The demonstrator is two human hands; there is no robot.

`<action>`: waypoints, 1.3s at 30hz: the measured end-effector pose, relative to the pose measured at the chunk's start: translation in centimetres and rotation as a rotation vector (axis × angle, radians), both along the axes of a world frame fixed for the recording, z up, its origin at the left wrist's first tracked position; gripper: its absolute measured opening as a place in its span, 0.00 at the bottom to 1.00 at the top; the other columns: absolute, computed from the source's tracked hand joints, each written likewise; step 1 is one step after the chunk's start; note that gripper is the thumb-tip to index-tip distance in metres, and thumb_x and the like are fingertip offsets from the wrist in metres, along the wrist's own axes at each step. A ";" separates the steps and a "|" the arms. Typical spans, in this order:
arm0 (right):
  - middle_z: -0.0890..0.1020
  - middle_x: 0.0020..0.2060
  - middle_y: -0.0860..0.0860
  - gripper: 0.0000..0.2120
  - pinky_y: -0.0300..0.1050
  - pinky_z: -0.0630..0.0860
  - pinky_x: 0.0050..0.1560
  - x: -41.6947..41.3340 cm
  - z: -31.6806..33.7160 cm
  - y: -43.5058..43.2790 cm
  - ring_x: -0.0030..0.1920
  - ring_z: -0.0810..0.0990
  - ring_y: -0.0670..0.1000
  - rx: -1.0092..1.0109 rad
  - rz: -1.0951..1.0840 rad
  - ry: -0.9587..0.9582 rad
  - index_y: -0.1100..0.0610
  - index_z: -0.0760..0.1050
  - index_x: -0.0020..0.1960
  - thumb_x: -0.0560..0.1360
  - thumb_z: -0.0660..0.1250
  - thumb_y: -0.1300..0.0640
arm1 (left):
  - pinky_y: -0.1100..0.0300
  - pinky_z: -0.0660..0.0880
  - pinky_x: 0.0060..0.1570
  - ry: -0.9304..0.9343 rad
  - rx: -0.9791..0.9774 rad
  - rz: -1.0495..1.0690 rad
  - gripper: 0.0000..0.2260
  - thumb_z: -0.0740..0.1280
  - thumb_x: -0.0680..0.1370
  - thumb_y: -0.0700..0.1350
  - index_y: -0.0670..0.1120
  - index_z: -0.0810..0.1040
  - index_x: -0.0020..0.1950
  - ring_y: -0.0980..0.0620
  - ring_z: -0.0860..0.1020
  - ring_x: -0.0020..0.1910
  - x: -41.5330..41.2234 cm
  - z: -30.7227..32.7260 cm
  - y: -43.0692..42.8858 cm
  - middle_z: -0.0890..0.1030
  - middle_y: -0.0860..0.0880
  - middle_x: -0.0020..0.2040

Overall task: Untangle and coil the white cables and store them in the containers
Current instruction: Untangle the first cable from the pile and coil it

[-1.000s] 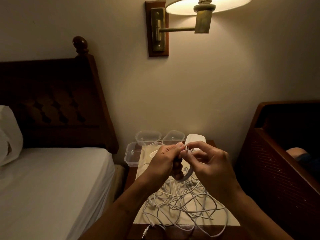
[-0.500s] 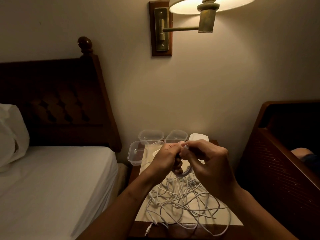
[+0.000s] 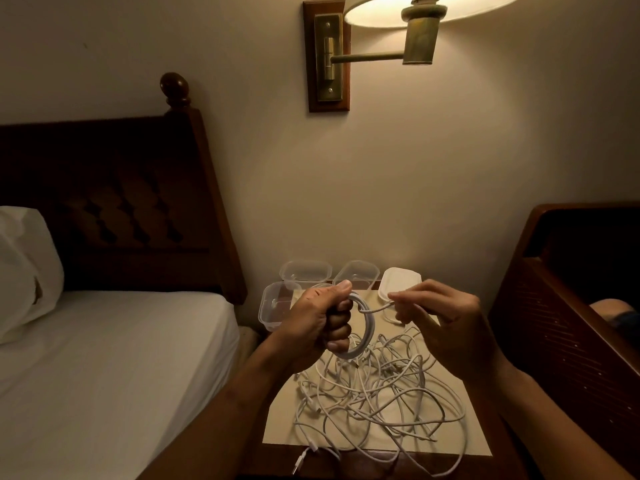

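White coil (image 3: 367,327) sits clamped in the left hand (image 3: 317,323), its tail now pinched and drawn out toward three o'clock by the right hand (image 3: 443,320), probably for tying off.

A brass wall lamp (image 3: 415,26) glowed on the cream wall (image 3: 450,168). Left stood a white-sheeted bed (image 3: 104,358), its pillow (image 3: 24,271) against a dark headboard (image 3: 121,202). A wooden table (image 3: 346,470) stood beside it.

no readable text, no labels, no brand marks, no numbers anywhere in view
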State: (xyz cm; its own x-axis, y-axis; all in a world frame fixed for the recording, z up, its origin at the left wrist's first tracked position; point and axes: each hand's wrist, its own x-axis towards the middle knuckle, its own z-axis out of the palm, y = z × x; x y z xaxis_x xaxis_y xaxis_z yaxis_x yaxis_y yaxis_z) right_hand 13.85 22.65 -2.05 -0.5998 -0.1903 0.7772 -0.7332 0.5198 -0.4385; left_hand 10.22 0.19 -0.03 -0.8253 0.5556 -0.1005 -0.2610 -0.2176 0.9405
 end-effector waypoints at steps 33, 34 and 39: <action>0.75 0.38 0.56 0.12 0.43 0.69 0.35 2.8 1.3 -3.9 0.35 0.70 0.50 -1.063 0.425 -1.124 0.59 0.85 0.51 0.76 0.63 0.62 | 0.62 0.58 0.25 0.264 -0.250 0.029 0.19 0.58 0.86 0.49 0.46 0.66 0.36 0.53 0.57 0.24 0.6 3.2 1.8 0.59 0.50 0.28; 0.74 0.37 0.54 0.12 0.43 0.67 0.34 2.9 1.4 -4.1 0.33 0.67 0.49 -1.086 0.452 -1.108 0.61 0.84 0.52 0.74 0.64 0.60 | 0.62 0.58 0.25 0.272 -0.258 0.046 0.19 0.58 0.86 0.49 0.46 0.66 0.36 0.53 0.57 0.24 0.6 3.0 1.9 0.59 0.50 0.28; 0.82 0.39 0.57 0.17 0.39 0.74 0.31 3.7 1.5 -6.1 0.31 0.76 0.46 -0.750 0.095 -0.847 0.61 0.79 0.53 0.72 0.77 0.51 | 0.60 0.59 0.26 0.294 -0.285 0.075 0.19 0.57 0.87 0.49 0.46 0.68 0.36 0.52 0.59 0.25 0.7 1.9 2.3 0.61 0.48 0.29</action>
